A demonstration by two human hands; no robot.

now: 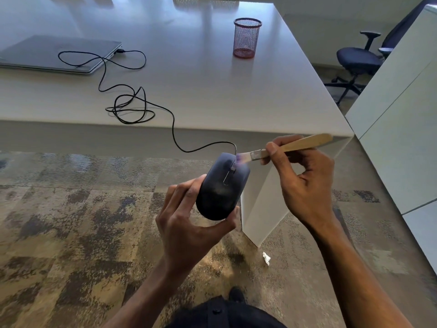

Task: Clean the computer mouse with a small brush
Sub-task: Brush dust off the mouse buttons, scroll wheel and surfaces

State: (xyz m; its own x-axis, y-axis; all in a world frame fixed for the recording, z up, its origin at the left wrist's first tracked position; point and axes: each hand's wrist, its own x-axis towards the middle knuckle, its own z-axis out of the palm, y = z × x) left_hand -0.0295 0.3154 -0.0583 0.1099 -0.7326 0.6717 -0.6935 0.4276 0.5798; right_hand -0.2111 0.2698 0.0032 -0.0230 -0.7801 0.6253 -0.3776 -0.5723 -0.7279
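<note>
My left hand [189,223] grips a black wired computer mouse [222,188] from its rear, holding it up in front of the desk's near edge with its buttons facing me. My right hand [305,176] pinches a small brush with a pale wooden handle [305,142]. The brush's bristles [243,158] touch the front of the mouse beside the scroll wheel. The mouse's black cable [132,107] runs back over the desk in loose coils to a closed grey laptop [59,54] at the far left.
A white desk [212,91] stretches ahead, with a red mesh pen cup [247,37] toward its far right. An office chair [357,60] stands at the right beyond the desk. White cabinets [402,114] line the right side. A scrap of white paper [266,258] lies on the patterned carpet.
</note>
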